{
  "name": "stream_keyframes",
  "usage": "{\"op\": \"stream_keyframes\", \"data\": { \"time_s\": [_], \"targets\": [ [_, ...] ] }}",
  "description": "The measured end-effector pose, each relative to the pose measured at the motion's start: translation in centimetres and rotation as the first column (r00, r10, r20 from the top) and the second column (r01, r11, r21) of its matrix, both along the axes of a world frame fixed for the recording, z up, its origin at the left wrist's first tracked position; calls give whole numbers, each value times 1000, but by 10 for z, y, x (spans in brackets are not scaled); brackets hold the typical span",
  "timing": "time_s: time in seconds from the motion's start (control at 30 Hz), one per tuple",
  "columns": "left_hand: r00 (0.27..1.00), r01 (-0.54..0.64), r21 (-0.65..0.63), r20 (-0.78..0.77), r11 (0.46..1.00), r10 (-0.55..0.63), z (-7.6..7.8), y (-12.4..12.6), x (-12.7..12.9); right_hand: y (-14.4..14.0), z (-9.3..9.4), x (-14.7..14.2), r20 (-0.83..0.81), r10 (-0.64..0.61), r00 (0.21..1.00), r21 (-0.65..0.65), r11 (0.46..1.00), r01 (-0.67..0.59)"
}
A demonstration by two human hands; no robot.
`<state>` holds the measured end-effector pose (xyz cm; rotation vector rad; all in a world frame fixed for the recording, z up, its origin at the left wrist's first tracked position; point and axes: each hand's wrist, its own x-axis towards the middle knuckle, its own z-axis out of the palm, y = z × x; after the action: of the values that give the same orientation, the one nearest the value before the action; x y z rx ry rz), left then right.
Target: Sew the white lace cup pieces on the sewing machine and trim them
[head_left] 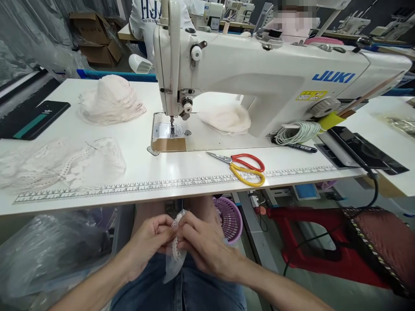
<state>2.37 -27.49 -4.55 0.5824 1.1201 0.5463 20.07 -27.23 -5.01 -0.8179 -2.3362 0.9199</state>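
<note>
Over my lap, below the table's front edge, my left hand (154,236) and my right hand (202,242) pinch a small sheer white fabric piece (175,263) with a lace edging between them. Its lower end hangs free above my jeans; the fingers hide part of the upper end. On the table ahead stands a white sewing machine (259,65), its needle and presser foot over the metal plate. Scissors (240,166) with one red and one yellow handle lie near the front edge, blades pointing left.
Sheer lace pieces (71,164) lie at the table's left, behind them a pale fabric stack (110,99). More cream fabric (230,119) rests under the machine arm. A printed ruler (155,183) runs along the edge. Below are a purple basket (231,220) and a red stool (311,246).
</note>
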Motion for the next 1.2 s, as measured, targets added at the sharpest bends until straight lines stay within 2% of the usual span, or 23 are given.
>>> {"op": "stream_keyframes", "data": {
  "time_s": [0.1,0.17,0.27,0.37,0.5,0.57,0.67,0.73,0.77,0.83,0.9,1.0,1.2],
  "targets": [
    [999,-8,30,-32,1000,9,-4,1,0,2,-7,-3,-215,-53,975,-204,979,9],
    [998,-7,67,-69,998,12,-6,2,1,3,-14,-6,-279,-80,957,-235,972,13],
    [991,18,125,-131,992,-2,-9,4,1,0,-21,-8,-266,-96,959,-223,974,36],
    [982,-9,154,-184,988,38,-11,6,0,-9,-23,3,-155,-83,984,-215,975,48],
    [976,-48,129,-204,991,74,-13,7,-3,-17,-35,51,118,-124,985,-191,971,145],
    [981,-27,113,-188,993,48,-13,6,-2,-16,-46,81,356,-227,906,-73,960,269],
    [988,-14,95,-150,995,28,-13,3,2,-14,-55,107,461,-340,820,11,926,378],
    [991,-13,79,-131,997,23,-12,3,5,-16,-51,102,437,-350,829,28,926,376],
    [992,-11,72,-128,997,20,-11,3,6,-17,-45,93,392,-328,859,24,937,347],
    [992,-8,57,-128,998,15,-9,3,8,-22,-32,70,220,-228,949,-45,969,243],
    [992,-15,40,-122,999,20,-6,3,9,-25,-19,46,56,-186,981,-62,980,190],
    [994,-44,20,-97,999,46,-3,3,9,-29,-13,23,-52,-220,974,12,975,221],
    [992,-109,15,-66,994,110,-7,4,9,-40,-27,7,-167,-325,931,172,920,352]
  ]
}}
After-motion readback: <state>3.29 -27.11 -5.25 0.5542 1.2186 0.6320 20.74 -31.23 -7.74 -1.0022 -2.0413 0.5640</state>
